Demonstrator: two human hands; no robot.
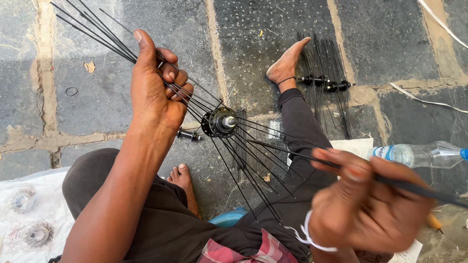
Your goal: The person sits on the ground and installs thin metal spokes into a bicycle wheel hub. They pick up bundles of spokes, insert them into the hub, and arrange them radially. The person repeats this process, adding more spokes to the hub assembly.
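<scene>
Hub (pixel 222 122): we see black metal with a glossy silver axle end.
Spokes (pixel 253 163): we note thin black wire, smooth, slight sheen.
Floor (pixel 390 44): we record rough grey stone slabs with sandy joints.
Bottle (pixel 419 155): clear glossy plastic.
Trousers (pixel 297 122): we list dark matt cloth.
Sprockets (pixel 36 234): dull grey metal.

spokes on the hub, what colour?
Black, thin spokes fanning from the black hub with its silver axle end; head view shows it clearly.
</scene>
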